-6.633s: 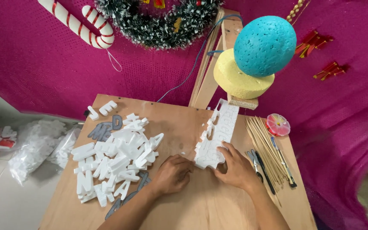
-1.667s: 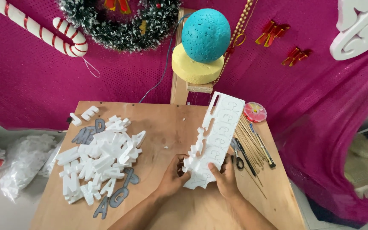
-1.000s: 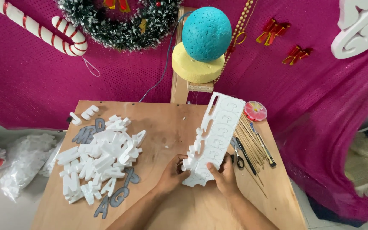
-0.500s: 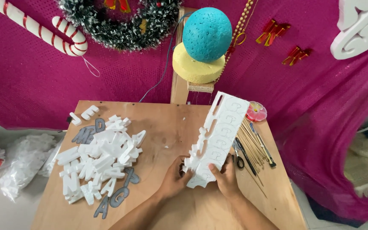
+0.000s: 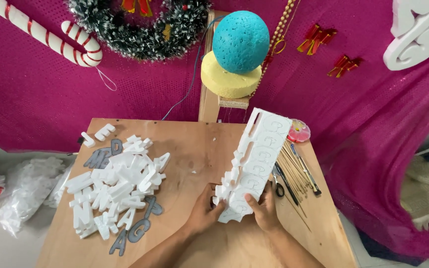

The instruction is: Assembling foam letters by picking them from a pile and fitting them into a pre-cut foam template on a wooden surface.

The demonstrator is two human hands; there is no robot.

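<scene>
- Holding the near end of a long white foam strip (image 5: 254,166) with both hands, we keep it tilted up on one long edge above the wooden table (image 5: 194,149).
- Our left hand (image 5: 205,211) curls its fingers against the strip's jagged left edge, closed onto the foam.
- Our right hand (image 5: 261,208) wraps the strip's near right side, thumb laid on its face and fingers bent behind it.
- We see letter outlines cut into the strip's face, running from our hands toward the table's far edge.
- Just right of the strip lie scissors (image 5: 277,184), thin wooden sticks (image 5: 294,173) and a brush (image 5: 306,171), side by side.
- Well to the left of the strip sits a heap of white foam letters (image 5: 117,186), with a few grey letters (image 5: 132,233) at its near and far fringes.
- Close to the strip's far end, on the right, rests a small round pink dish (image 5: 299,131).
- Beyond the strip's far end, a teal foam ball (image 5: 241,35) sits on a yellow foam disc (image 5: 229,79) atop a wooden post.
- Farther back hangs a magenta cloth (image 5: 35,94), carrying a tinsel wreath (image 5: 140,25) and a striped candy cane (image 5: 45,30) up to the left of the strip.
</scene>
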